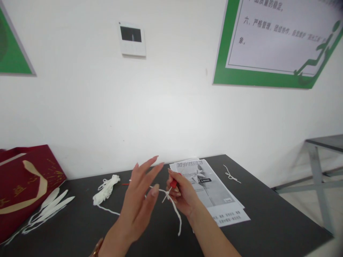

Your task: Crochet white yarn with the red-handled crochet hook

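Note:
My right hand [182,192] is closed around the red handle of a crochet hook [173,183]. White yarn [175,210] is looped at the tip of the hook, and a loose tail hangs below it. To the left, my left hand [139,201] is raised with its fingers stretched and apart. A strand of the yarn runs from the hook toward my left thumb and fingers; how it passes around them is partly hidden. Behind my left hand, a white yarn skein [106,189] lies on the black table [88,228], with a strand trailing toward my wrist.
Several white crocheted petal-like pieces [53,205] lie by a dark red gift bag [26,182] at left. Printed sheets [214,189] lie behind my right hand. A small yarn piece [232,175] rests farther right. A thin red object [125,184] lies near the skein.

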Demonstrator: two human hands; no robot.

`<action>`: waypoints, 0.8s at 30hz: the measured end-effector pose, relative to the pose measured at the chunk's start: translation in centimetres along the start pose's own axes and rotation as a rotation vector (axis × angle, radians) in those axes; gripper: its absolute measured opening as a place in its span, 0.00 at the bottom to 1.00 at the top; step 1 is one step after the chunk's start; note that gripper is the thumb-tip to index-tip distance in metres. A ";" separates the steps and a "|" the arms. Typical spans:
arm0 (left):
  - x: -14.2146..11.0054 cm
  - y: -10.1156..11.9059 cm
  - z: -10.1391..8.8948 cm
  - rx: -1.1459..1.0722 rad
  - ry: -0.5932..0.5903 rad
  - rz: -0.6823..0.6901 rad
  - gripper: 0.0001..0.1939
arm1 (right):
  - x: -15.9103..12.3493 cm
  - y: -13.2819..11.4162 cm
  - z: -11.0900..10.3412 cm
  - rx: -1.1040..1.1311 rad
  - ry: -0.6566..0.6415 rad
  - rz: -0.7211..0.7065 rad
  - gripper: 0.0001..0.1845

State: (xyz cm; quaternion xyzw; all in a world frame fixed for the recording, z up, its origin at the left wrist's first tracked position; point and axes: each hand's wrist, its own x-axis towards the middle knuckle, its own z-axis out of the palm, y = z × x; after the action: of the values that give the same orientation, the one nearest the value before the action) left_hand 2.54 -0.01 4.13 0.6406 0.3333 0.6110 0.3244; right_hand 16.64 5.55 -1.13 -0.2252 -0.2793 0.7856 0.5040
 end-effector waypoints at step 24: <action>-2.7 -2.6 1.2 -0.031 -0.036 -0.279 0.28 | -0.2 0.1 0.3 -0.017 0.020 -0.135 0.21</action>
State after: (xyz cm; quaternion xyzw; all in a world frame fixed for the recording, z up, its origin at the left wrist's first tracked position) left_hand 3.57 -0.71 0.39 0.5938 0.4040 0.5532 0.4220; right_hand 16.48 5.27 -0.96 -0.2180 -0.2955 0.7451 0.5567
